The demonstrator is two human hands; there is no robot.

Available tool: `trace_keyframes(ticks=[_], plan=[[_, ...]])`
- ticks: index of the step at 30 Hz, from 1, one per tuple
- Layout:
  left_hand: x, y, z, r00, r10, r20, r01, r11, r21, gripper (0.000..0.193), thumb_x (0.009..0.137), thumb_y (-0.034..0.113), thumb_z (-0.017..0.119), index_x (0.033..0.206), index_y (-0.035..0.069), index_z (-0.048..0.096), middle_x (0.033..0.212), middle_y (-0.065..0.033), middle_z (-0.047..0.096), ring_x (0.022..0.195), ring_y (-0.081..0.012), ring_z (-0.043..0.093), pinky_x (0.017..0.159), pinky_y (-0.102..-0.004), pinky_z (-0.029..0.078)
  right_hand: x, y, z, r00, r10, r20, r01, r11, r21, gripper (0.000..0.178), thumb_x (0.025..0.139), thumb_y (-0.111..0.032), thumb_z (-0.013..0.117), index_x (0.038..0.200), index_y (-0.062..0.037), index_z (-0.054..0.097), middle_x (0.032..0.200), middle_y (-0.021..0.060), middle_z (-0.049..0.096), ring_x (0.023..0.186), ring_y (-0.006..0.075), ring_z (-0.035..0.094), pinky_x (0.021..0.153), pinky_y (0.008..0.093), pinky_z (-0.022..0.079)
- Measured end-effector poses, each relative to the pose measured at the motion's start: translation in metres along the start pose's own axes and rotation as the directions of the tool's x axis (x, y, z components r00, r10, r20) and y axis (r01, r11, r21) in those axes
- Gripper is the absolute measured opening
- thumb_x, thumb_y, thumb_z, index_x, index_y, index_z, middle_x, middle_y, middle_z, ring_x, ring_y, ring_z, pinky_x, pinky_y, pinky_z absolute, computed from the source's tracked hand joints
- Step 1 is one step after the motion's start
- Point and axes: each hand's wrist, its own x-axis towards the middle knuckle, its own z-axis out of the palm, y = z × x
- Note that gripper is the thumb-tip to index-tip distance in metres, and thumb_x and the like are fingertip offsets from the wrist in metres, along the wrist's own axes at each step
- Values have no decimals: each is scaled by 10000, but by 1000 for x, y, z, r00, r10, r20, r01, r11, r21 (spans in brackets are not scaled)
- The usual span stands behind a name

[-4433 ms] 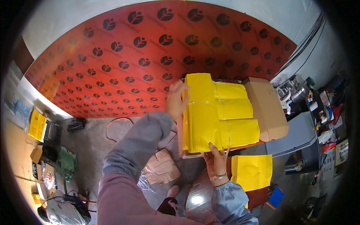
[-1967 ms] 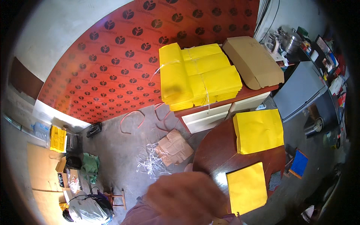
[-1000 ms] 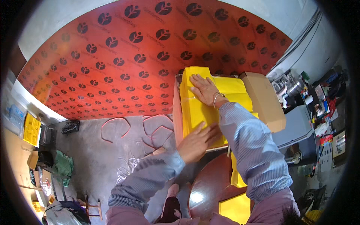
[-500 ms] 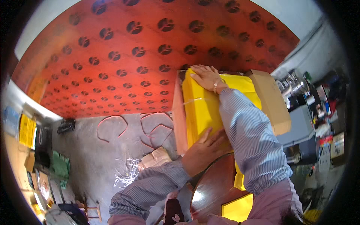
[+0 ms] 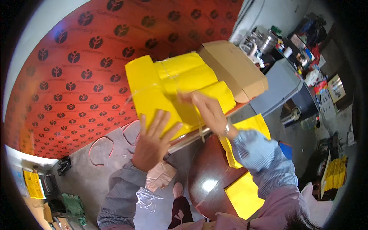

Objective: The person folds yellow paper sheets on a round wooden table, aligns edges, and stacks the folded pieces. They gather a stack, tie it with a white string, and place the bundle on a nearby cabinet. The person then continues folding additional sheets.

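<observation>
A bundle of flat yellow sheets or envelopes [image 5: 145, 78], tied with thin clear string, lies in an open box against the red patterned board. More yellow bundles [image 5: 188, 65] sit beside it to the right. My left hand [image 5: 152, 143] rests on the near left part of the bundle, palm down with fingers spread. Over the bundle's right side is my right hand [image 5: 210, 111], its fingers bent leftward and blurred by motion. A strand of string [image 5: 200, 122] hangs just below it; whether the fingers grip any string cannot be made out.
A brown carton [image 5: 234, 69] stands right of the bundles. Below is a dark round table [image 5: 203, 168] with loose yellow pieces [image 5: 245, 195]. A paper-wrapped block [image 5: 160, 175] and white string [image 5: 147, 199] lie on the floor, along with reddish strapping [image 5: 100, 149].
The view has turned rightward. My right hand has left the bundle's far edge and come down to its right side. My left hand now lies spread on the bundle's near left part.
</observation>
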Motion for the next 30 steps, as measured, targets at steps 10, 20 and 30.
trace_keyframes(ticks=[10,20,30], plan=[[-212,207,118,790,466,399,52,598,-800,420,917,164,710,1314,46,642,1356,-182,633,1276,-390,603,1103,-487,485,-476,-8,40,425,807,410,-900,327,288,372,1131,-287,479,1059,-11,718,1082,83,749,1002,183,697,957,349,550],[-346,227,252,447,540,713,160,736,-657,300,1049,375,591,1120,129,748,1259,-65,717,1334,-297,570,1216,-550,341,-631,44,-45,462,870,-175,-879,475,41,343,1107,-280,498,1064,-21,718,1088,87,742,1019,199,688,965,367,533],[-344,203,266,523,513,681,-73,823,-563,276,1011,327,587,1164,149,733,1237,-46,711,1322,-268,562,1214,-526,326,-711,81,-33,534,754,-382,-840,524,-140,315,1084,-273,516,1069,-32,718,1093,91,735,1036,216,678,973,385,516]])
